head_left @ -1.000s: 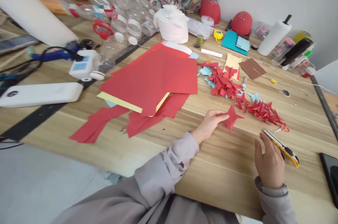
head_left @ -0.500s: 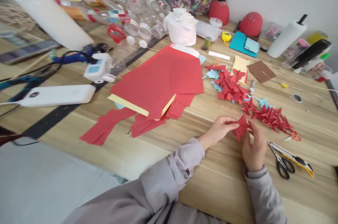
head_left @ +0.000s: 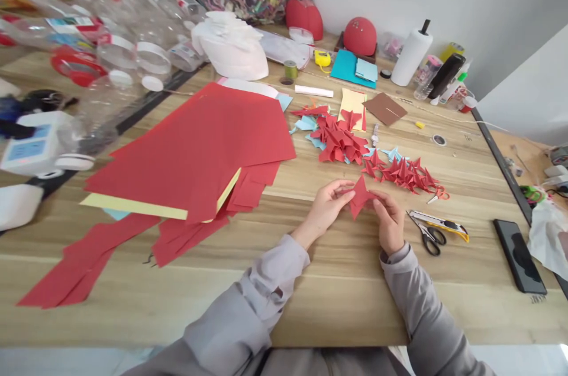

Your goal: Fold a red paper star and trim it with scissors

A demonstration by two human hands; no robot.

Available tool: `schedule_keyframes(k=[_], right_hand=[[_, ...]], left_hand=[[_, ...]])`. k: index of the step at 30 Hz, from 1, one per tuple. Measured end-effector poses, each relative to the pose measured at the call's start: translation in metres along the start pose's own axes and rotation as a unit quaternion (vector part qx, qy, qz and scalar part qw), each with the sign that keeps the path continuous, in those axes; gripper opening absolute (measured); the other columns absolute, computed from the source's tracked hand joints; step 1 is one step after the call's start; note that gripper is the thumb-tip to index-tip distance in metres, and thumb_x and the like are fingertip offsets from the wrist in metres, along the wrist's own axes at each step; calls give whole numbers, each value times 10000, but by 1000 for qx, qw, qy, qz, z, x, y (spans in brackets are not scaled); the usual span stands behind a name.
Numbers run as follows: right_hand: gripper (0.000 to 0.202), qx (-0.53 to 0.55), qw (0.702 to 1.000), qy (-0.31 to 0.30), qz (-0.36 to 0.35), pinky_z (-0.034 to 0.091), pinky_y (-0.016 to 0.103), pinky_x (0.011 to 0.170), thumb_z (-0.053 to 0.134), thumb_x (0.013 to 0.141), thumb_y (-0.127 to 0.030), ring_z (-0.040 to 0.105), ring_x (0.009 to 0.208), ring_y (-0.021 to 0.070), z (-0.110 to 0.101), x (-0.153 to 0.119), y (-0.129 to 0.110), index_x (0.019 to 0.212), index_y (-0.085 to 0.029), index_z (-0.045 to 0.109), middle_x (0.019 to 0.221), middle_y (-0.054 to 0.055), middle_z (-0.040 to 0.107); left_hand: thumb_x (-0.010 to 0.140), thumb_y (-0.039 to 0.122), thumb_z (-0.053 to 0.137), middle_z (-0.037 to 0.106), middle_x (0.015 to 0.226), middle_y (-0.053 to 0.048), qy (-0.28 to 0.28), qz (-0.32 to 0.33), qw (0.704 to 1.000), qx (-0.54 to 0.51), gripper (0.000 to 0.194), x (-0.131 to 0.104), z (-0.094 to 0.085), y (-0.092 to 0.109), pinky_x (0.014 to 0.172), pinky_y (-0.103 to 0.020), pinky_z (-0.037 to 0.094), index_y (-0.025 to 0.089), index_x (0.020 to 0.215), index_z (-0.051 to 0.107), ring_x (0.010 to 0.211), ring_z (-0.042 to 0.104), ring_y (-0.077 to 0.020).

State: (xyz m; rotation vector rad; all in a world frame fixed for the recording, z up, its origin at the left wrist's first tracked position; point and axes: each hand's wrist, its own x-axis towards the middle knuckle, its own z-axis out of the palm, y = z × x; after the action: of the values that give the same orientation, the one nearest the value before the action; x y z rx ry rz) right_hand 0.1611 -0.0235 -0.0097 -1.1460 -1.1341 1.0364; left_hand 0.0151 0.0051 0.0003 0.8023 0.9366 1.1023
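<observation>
A folded piece of red paper point(head_left: 360, 197), diamond-shaped with pointed tips, is held up above the table between both hands. My left hand point(head_left: 327, 206) pinches its left side between thumb and fingers. On its right side, my right hand point(head_left: 389, 219) grips the edge with thumb and fingertips. Just beyond lie a heap of folded red paper pieces point(head_left: 341, 138) and a row of pointed red ones point(head_left: 410, 174), with a few light blue ones point(head_left: 394, 154) among them. Black-handled scissors point(head_left: 429, 236) and a yellow utility knife point(head_left: 444, 223) rest right of my right hand.
Large red paper sheets point(head_left: 190, 139) and cut red strips point(head_left: 84, 263) spread on the left. Plastic bottles point(head_left: 118, 51) crowd the far left. Small orange-handled scissors point(head_left: 439, 194) lie near the red row. A black phone point(head_left: 519, 256) sits by the right edge.
My view has swung right, bringing the phone and the table's right edge into sight. My right fingers have closed onto the right side of the red paper.
</observation>
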Motion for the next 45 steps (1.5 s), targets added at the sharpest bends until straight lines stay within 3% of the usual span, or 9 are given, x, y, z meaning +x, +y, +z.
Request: schedule_keyframes(k=[4, 9, 18, 21, 24, 29, 32, 39, 45], right_hand=[[305, 8, 999, 8, 46, 532, 291, 634, 719, 681, -290, 634, 651, 142, 4, 3, 2, 957, -197, 630, 761, 13, 693], [318, 12, 996, 9, 84, 510, 266, 528, 744, 642, -303, 608, 523, 129, 7, 7, 4, 895, -170, 605, 607, -12, 664], [512, 22, 992, -76, 93, 384, 194, 381, 673, 722, -312, 482, 365, 83, 10, 10, -1, 1160, -174, 446, 479, -88, 574], [548, 16, 993, -72, 95, 321, 179, 340, 640, 753, -327, 426, 324, 68, 9, 10, -1, 1220, -177, 396, 478, -94, 568], [535, 24, 995, -48, 84, 344, 186, 356, 613, 777, -350, 453, 351, 71, 8, 10, -1, 1234, -187, 386, 519, -81, 580], [547, 32, 996, -42, 69, 453, 224, 449, 660, 738, -356, 547, 466, 97, 11, 8, -1, 1199, -217, 400, 612, -62, 606], [560, 3, 997, -47, 69, 452, 227, 437, 692, 710, -343, 561, 470, 110, 11, 9, -2, 1182, -217, 417, 596, -54, 616], [409, -66, 997, -47, -2, 348, 198, 370, 565, 825, -348, 432, 341, 79, 14, 14, -2, 1187, -207, 436, 438, -106, 486], [578, -28, 993, -113, -3, 417, 224, 441, 596, 803, -343, 500, 420, 97, 14, 10, 5, 1302, -236, 325, 537, -80, 555]], left_hand=[[625, 292, 725, 678, 787, -36, -3, 20, 998, 52, 275, 1, 0, -4, 628, -265, 511, 137, 834, 637, 679, 615, -141], [596, 272, 743, 682, 736, -30, 1, 48, 995, 82, 235, 4, -2, -8, 635, -271, 507, 138, 767, 655, 648, 615, -143], [594, 299, 737, 628, 641, 2, 50, 59, 992, 96, 225, 8, -3, -7, 557, -232, 485, 138, 708, 631, 582, 570, -115], [591, 321, 739, 621, 639, 3, 83, 67, 992, 72, 255, 9, -4, -5, 563, -242, 497, 135, 720, 623, 572, 567, -114], [595, 332, 737, 625, 636, 1, 95, 72, 991, 62, 260, 8, -5, -2, 564, -247, 501, 137, 724, 623, 569, 570, -117], [622, 322, 724, 633, 621, 1, 43, 68, 990, 116, 208, 5, -2, -2, 532, -226, 479, 147, 707, 647, 550, 555, -109], [636, 331, 713, 652, 661, -15, 12, 59, 992, 107, 225, 4, -1, -3, 545, -247, 497, 144, 744, 651, 574, 584, -128], [654, 248, 703, 652, 880, -42, -13, 56, 997, 46, 595, 3, 1, -2, 542, -240, 508, 166, 1198, 475, 603, 614, -117], [686, 285, 668, 616, 651, -3, -12, 59, 995, 83, 275, 4, -1, -1, 527, -236, 486, 123, 890, 580, 524, 571, -107]])
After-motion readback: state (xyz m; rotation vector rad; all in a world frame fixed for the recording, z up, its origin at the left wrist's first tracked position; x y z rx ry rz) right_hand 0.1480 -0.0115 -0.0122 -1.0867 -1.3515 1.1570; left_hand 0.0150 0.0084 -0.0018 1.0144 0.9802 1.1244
